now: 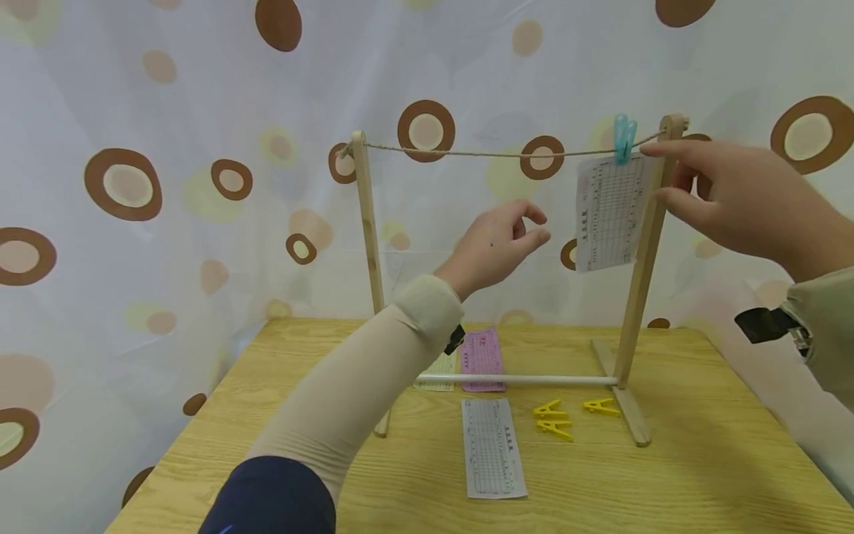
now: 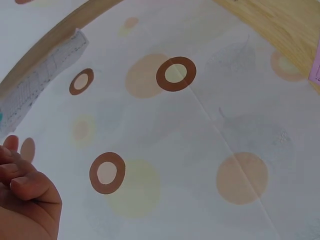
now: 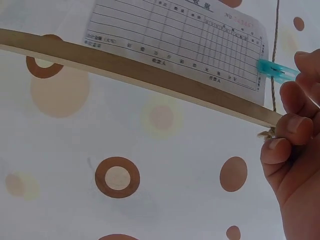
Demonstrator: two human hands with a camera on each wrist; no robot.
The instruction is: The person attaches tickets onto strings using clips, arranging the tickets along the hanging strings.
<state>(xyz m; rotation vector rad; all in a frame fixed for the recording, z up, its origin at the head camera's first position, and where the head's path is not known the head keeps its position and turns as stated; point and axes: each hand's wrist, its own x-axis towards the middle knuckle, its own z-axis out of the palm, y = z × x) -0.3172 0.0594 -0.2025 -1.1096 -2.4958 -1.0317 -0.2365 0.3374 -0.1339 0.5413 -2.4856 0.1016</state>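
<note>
A white printed receipt slip (image 1: 610, 211) hangs from a string (image 1: 480, 154), clipped by a light blue clothespin (image 1: 624, 139). Just right of the clothespin is my right hand (image 1: 740, 196), index finger and thumb spread apart with nothing between them. In the right wrist view its fingers (image 3: 295, 127) appear beside the clothespin (image 3: 275, 70); whether they touch it I cannot tell. Lower and left of the slip, my left hand (image 1: 497, 245) hangs in the air, fingers loosely bent and holding nothing. The left wrist view catches only part of that hand (image 2: 30, 200).
The string spans two wooden posts (image 1: 370, 222), joined low by a white rod (image 1: 534, 380). On the wooden table (image 1: 700, 460) lie a white slip (image 1: 494, 449), a pink slip (image 1: 482, 360), a pale yellow slip (image 1: 437, 374) partly hidden, and yellow clothespins (image 1: 554, 429).
</note>
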